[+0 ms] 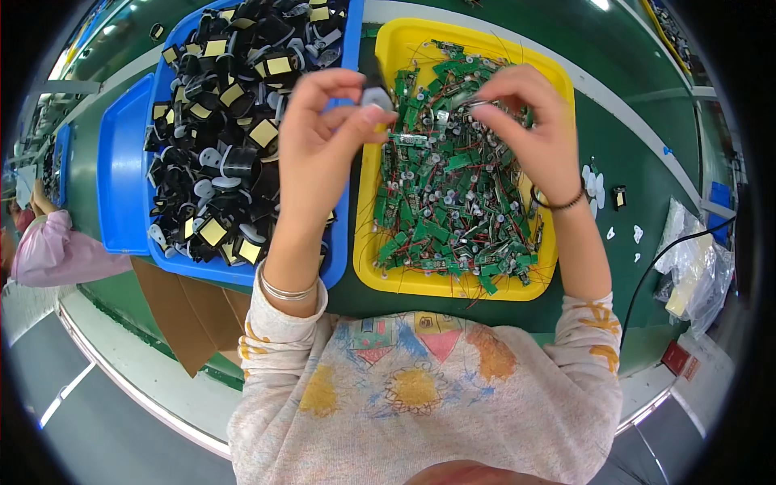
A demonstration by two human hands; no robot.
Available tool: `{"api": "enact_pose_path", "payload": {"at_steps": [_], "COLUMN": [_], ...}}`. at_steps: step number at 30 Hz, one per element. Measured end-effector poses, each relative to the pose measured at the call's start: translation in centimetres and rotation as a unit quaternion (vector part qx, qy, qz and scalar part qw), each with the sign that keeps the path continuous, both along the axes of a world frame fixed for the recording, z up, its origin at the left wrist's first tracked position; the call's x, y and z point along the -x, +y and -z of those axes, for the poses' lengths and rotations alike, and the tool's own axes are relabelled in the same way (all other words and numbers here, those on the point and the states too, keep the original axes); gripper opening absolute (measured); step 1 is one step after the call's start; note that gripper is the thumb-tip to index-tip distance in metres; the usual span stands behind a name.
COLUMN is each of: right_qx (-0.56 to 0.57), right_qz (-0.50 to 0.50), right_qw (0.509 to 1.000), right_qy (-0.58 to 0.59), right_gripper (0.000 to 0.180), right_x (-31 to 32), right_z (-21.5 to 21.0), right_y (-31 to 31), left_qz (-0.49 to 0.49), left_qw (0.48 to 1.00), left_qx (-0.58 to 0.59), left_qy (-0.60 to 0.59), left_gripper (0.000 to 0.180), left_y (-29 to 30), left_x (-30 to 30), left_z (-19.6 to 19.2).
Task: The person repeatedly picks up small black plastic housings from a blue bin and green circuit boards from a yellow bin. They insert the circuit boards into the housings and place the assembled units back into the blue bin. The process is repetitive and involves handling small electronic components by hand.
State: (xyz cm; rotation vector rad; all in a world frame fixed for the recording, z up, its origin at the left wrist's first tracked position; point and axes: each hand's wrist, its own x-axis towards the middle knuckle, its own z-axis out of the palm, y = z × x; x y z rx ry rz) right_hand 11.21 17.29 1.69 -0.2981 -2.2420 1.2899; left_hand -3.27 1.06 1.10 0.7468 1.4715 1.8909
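Left hand (319, 125), at eleven o'clock: thumb and fingers are closed on a black part with a grey disc (377, 99). The part is held over the gap between the blue tray (353, 40) at ten to eleven o'clock, heaped with similar black parts (238, 162), and the yellow tray (453, 288) at one o'clock.

Right hand (532, 113), between one and two o'clock: thumb and fingertips are brought close together above the green circuit boards (436, 234) in the yellow tray. Something thin appears at the tips; whether it is gripped cannot be told.

Handling, as judged: the black part should be kept steady in the left fingers, with its disc unpressed. Boards are best lifted singly by their edges. Red wires are tangled through the heap, so any snag should be freed before lifting; pulling could strain the joints.
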Motion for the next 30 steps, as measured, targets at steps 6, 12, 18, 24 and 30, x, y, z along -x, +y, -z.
{"api": "enact_pose_path", "payload": {"at_steps": [6, 12, 18, 24, 30], "right_qx": [0.462, 0.386, 0.023, -0.150, -0.141], "right_qz": [-0.062, -0.024, 0.085, 0.098, 0.088], "right_qw": [0.883, 0.920, 0.995, 0.982, 0.985], "right_qy": [0.048, 0.064, 0.040, 0.058, 0.044], "right_gripper": [0.015, 0.015, 0.009, 0.011, 0.012], "right_x": [-2.3, -2.5, -2.6, -2.1, -2.2], "right_z": [-1.2, -0.1, 0.2, -0.1, 0.1], "right_y": [-4.6, -5.4, -5.2, -4.7, -4.7], "left_qz": [0.154, 0.183, 0.150, 0.138, 0.117], "left_qw": [0.984, 0.982, 0.982, 0.985, 0.992], "left_qx": [0.005, 0.023, -0.056, -0.033, -0.002], "left_qy": [-0.085, -0.027, -0.098, -0.097, -0.036], "left_gripper": [0.026, 0.026, 0.022, 0.022, 0.024], "left_y": [0.4, 0.1, 0.2, 0.1, 0.1], "left_x": [-3.9, -4.0, -4.2, -4.2, -4.2], "left_z": [0.7, 0.8, 0.8, 0.6, 0.4]}}
